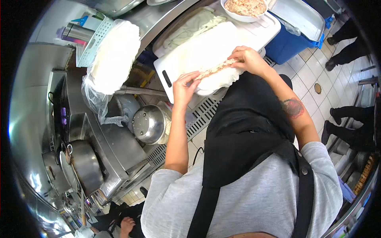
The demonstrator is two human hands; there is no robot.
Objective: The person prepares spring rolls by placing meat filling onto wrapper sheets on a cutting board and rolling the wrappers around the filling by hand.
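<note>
A large white sheet, perhaps thin dough, lies over a white cutting board, its near edge hanging in loose folds. Along that near edge runs a narrow strip of orange, shredded-looking filling. My left hand has its fingers and thumb closed at the strip's left end. At the right end, my right hand pinches with bent fingers; the fingertips partly cover the filling. A white bowl at the board's far right corner holds the same kind of filling.
A thick white stack on clear plastic sits to the left, beside a pale green basket. Below it are a steel bowl and a large pot. A blue bin stands right. Other people's legs and a person's hand are nearby.
</note>
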